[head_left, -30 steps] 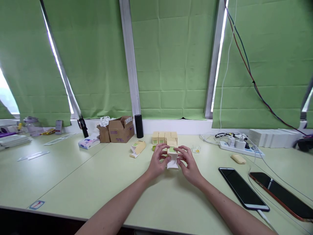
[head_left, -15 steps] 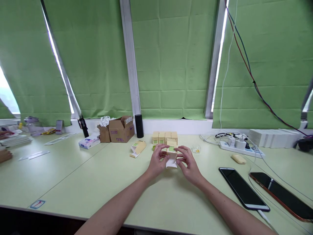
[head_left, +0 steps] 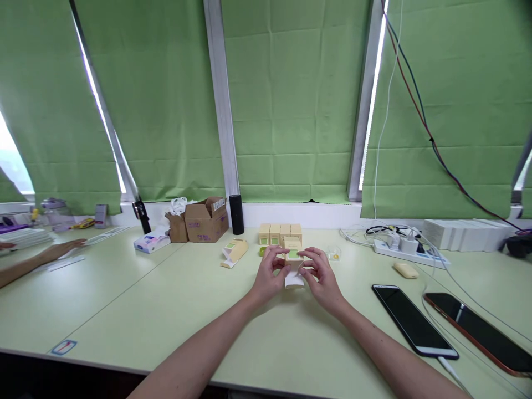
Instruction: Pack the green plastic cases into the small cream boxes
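Note:
Between both hands is a small cream box (head_left: 293,256) with a green square on it and an open white-lined flap facing me. My left hand (head_left: 268,274) pinches its left side, and my right hand (head_left: 320,277) grips its right side with bent fingers. Just behind stand several closed cream boxes (head_left: 280,230) in a row. To the left lies an unfolded cream carton (head_left: 235,252). A small clear item with a yellow spot (head_left: 333,254) rests right of my right hand.
Cardboard box (head_left: 206,221), black cylinder (head_left: 236,214) and tissue pack (head_left: 152,241) stand at back left. Two phones (head_left: 415,318), a power strip (head_left: 411,254), cables and a cream mouse-shaped object (head_left: 405,270) lie right. Another person's hand (head_left: 62,251) reaches in from the left.
The box between my hands has shifted slightly right, its flap tilting a little. At the far left, the other person's arm has reached further across the table toward the white strips.

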`<state>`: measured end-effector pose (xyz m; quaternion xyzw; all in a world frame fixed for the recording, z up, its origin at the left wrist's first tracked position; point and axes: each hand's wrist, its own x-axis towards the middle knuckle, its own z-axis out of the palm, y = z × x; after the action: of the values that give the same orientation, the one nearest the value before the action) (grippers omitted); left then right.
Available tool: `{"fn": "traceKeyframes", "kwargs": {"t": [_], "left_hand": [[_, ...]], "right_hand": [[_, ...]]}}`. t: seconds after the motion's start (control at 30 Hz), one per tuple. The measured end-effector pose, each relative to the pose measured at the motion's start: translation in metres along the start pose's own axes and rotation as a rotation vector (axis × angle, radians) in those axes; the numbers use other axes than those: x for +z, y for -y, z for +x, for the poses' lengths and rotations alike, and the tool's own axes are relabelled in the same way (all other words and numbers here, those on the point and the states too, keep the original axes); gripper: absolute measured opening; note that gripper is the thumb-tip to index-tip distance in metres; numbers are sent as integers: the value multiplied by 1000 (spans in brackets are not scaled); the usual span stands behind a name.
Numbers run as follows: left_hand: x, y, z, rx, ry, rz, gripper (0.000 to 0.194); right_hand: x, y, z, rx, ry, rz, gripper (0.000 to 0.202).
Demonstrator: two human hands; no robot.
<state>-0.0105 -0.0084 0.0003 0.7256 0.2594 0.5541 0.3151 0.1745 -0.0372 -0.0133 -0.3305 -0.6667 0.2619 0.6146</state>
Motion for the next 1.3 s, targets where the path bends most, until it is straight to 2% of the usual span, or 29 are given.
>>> {"fn": "traceKeyframes", "kwargs": {"t": [0.4, 0.6, 0.7, 0.83, 0.93, 1.3], "left_hand": [[4, -4, -3, -23, 19, 18, 31], [1, -5, -3, -22, 57, 1, 40], [-3, -5, -3, -5, 132, -34, 52], [-6, -1, -4, 0, 244, -32, 83], [-6, 0, -5, -12, 274, 29, 102], [-3, -5, -4, 1, 178, -22, 75]], "right_hand": [[1, -6, 2, 5, -52, -8, 24], [1, -5, 3, 30, -64, 2, 24], [0, -4, 3, 42, -79, 9, 26], [-2, -3, 4, 45, -107, 15, 27], [-2, -3, 5, 42, -124, 7, 27], [-1, -2, 3, 62, -78, 1, 31]]}}
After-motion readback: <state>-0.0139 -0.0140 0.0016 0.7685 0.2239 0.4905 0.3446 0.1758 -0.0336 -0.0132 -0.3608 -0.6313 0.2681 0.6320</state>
